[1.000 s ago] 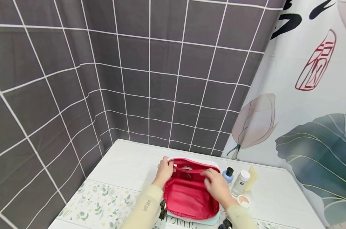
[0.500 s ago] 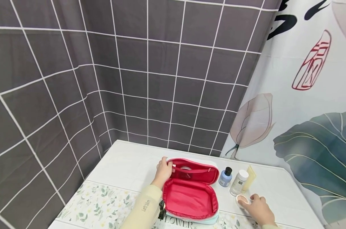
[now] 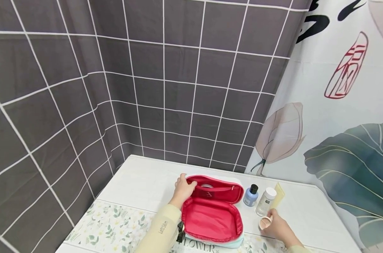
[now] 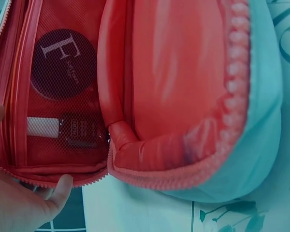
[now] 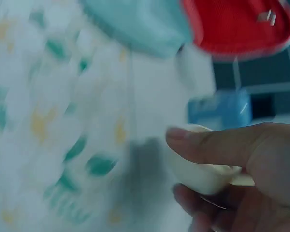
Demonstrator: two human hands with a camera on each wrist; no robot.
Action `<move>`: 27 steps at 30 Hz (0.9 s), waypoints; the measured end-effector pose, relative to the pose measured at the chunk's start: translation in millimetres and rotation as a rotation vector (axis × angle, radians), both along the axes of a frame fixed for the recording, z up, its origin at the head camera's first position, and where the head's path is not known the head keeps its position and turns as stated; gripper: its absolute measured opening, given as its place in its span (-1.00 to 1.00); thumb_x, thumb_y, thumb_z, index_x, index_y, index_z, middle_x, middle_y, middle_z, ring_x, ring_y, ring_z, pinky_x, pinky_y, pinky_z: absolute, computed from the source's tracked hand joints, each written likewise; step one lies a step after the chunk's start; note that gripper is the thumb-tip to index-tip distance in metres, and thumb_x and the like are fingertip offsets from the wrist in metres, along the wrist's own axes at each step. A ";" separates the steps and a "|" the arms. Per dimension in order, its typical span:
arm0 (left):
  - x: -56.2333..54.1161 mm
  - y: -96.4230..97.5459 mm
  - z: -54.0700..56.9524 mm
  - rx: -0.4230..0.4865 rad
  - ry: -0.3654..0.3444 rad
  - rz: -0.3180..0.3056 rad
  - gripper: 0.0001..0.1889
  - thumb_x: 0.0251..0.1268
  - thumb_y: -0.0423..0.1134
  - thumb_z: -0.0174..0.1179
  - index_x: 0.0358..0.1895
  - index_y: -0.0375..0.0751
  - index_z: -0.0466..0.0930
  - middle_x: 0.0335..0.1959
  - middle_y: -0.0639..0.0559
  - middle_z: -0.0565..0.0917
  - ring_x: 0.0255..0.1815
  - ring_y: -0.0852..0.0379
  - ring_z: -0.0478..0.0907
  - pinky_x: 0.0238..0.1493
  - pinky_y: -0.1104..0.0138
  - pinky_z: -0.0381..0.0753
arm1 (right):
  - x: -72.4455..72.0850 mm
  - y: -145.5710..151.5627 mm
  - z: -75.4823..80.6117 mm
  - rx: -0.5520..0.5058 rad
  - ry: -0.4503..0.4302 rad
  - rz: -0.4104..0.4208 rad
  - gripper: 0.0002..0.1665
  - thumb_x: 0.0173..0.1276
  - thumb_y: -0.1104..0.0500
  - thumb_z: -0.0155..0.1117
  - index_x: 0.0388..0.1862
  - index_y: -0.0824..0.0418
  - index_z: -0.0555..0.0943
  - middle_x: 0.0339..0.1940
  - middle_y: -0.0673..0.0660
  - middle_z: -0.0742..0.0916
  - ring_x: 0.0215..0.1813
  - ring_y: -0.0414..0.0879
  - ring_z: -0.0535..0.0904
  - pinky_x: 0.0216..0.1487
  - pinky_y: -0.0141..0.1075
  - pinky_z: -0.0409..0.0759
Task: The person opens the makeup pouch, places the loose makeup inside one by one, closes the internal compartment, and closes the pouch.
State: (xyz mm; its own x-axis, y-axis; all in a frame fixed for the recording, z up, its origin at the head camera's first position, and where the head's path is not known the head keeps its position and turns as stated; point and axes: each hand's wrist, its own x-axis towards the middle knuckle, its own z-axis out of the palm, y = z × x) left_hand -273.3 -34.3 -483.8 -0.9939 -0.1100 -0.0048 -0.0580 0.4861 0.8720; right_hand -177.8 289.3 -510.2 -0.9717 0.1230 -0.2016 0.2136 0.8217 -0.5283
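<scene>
Head view, pouch: red-lined pouch (image 3: 211,221) open on the white table (image 3: 150,175), its lid (image 3: 218,197) raised at the back; pale blue-green outside shows along the front.
Left hand (image 3: 182,191): at the lid's left corner, thumb over the inner side, fingers closed in on the rim.
Right hand (image 3: 280,230): right of the pouch, pinching a small round jar (image 3: 265,223) at its side; jar tilted. Whether its base touches the table, I can't tell.
Bottles: blue bottle (image 3: 250,197) with black cap, upright just right of the lid; clear bottle (image 3: 263,205) with white cap beside it; yellow tube (image 3: 278,195) partly behind.
Surroundings: floral strip (image 3: 115,225) across the table front; grey gridded curtain (image 3: 178,88) behind; white printed hanging (image 3: 318,116) at right.
Left wrist view, lid pocket: mesh pocket (image 4: 48,107) covers a dark round disc (image 4: 65,64) lettered F and, below it, a small dark item with a white end (image 4: 63,129).
Left hand, close: one digit over the lid's inner edge, another against the zipped rim.
Right wrist view, jar: blurred, pale, between thumb and curled fingers, little gap left. Blue bottle just beyond; pouch farther off.
</scene>
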 end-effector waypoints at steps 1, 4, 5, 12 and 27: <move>0.2 0.2 -0.2 -0.013 0.006 0.001 -0.41 0.09 -0.14 0.20 0.15 -0.32 0.24 -0.02 -0.27 0.39 0.08 -0.20 0.27 0.02 -0.07 0.38 | -0.5 -6.8 5.4 -0.001 0.026 0.040 -0.31 -0.32 0.30 0.54 -0.24 0.31 0.29 -0.45 0.20 0.59 -0.37 0.06 0.51 -0.32 -0.06 0.50; -0.3 1.2 -3.1 -0.047 0.014 0.000 -0.36 0.08 -0.09 0.24 0.16 -0.31 0.21 -0.03 -0.26 0.38 0.07 -0.18 0.27 0.00 -0.05 0.39 | -2.6 -28.5 23.1 0.003 0.086 0.143 -0.38 -0.40 0.39 0.53 -0.31 0.20 0.39 -0.49 0.08 0.59 -0.42 -0.03 0.47 -0.38 -0.14 0.46; -0.6 1.6 -4.2 -0.052 0.020 0.001 -0.34 0.07 -0.08 0.26 0.17 -0.32 0.20 -0.03 -0.26 0.38 0.07 -0.18 0.27 0.00 -0.06 0.39 | -3.4 -35.6 29.5 0.001 0.100 0.169 -0.41 -0.39 0.41 0.51 -0.32 0.18 0.43 -0.51 0.06 0.59 -0.44 -0.05 0.46 -0.40 -0.16 0.45; -1.5 1.7 -9.5 -0.067 0.044 0.002 -0.29 0.00 -0.09 0.30 0.17 -0.34 0.19 -0.04 -0.29 0.38 0.07 -0.20 0.27 0.01 -0.07 0.38 | -20.6 -71.5 67.5 0.064 0.236 0.295 -0.51 -0.12 0.46 0.35 -0.11 0.22 0.61 -0.23 0.20 0.67 -0.23 0.06 0.58 -0.26 -0.07 0.54; -1.6 0.8 -5.4 -0.059 0.029 -0.018 -0.42 0.22 -0.07 0.13 0.12 -0.42 0.19 0.00 -0.34 0.37 0.08 -0.24 0.27 0.07 -0.05 0.35 | -61.3 -134.1 52.4 0.042 0.827 0.361 -0.57 -0.04 0.40 0.44 -0.16 0.13 0.60 -0.27 0.05 0.69 -0.19 -0.03 0.61 -0.16 -0.16 0.57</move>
